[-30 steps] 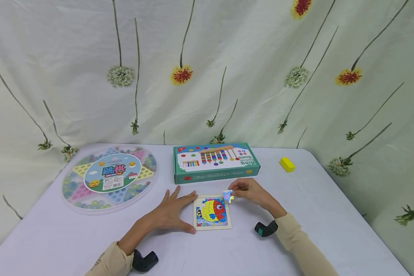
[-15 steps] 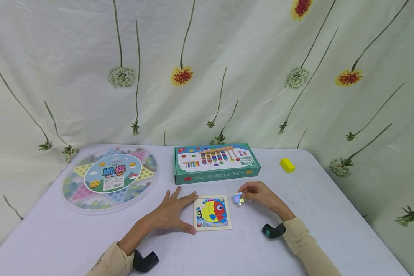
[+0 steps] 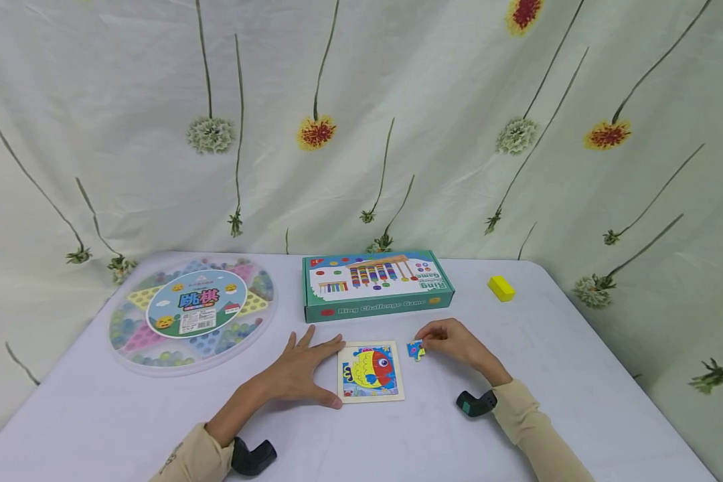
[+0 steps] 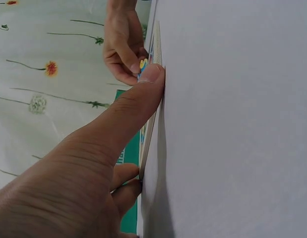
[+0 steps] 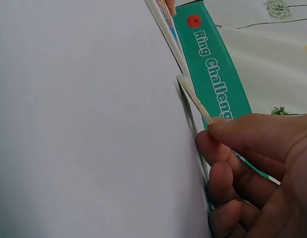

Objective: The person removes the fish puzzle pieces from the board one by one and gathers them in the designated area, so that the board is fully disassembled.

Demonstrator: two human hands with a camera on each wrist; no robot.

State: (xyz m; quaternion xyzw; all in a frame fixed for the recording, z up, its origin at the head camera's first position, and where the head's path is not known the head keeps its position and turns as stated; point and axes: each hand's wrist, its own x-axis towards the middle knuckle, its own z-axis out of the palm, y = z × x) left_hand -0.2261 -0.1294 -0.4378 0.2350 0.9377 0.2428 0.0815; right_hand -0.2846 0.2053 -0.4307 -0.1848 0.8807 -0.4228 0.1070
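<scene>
In the head view a square fish puzzle (image 3: 370, 371) with a pale wooden frame lies on the white table. My left hand (image 3: 298, 368) rests at its left side with fingers spread; the thumb touches the lower left corner and a fingertip the upper left. The left wrist view shows the thumb (image 4: 151, 74) against the frame's edge. Just right of the puzzle, my right hand (image 3: 452, 340) pinches a small blue jigsaw piece (image 3: 416, 349) with a yellow part. Seen edge-on in the right wrist view, that thin piece (image 5: 195, 99) is tilted, its far end low by the tabletop.
Behind the puzzle lies a green Ring Challenge Game box (image 3: 378, 284). A round Chinese checkers set (image 3: 195, 311) is at the left, and a yellow block (image 3: 501, 288) at the back right. A flowered cloth (image 3: 361, 134) hangs behind the table (image 3: 518, 355).
My right hand has drawn the jigsaw piece from over the puzzle's upper right corner out to the right of the frame. The piece's tilt has changed slightly. My left hand has stayed put.
</scene>
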